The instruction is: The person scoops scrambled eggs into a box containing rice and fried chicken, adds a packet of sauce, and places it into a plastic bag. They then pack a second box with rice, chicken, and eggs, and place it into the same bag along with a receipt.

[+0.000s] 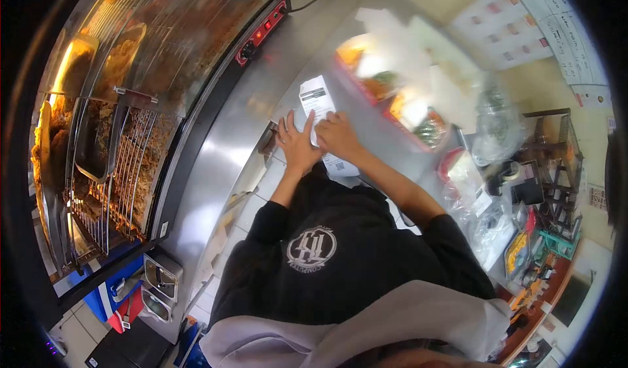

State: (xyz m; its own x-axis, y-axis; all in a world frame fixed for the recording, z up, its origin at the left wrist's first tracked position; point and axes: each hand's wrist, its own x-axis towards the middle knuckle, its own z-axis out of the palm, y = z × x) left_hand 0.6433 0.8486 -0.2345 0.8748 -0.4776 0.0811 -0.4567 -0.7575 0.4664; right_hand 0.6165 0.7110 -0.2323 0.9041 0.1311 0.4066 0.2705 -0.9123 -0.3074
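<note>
A long white printed receipt (318, 100) lies over the edge of the metal counter, its lower end hanging near the black shirt. My left hand (299, 142) rests on the paper's left side with its fingers spread. On the right side of the paper, my right hand (337, 134) has its fingers bent and pressed together on it. Beyond my hands, two open red-edged food boxes (376, 83) hold orange and green food; glare hides part of their contents.
A glass warming cabinet (131, 106) with fried food and racks fills the left. Clear plastic bags (487, 230) and a black rack (556, 165) are at the right. Metal containers (162, 278) stand at lower left. Papers (504, 28) hang on the wall.
</note>
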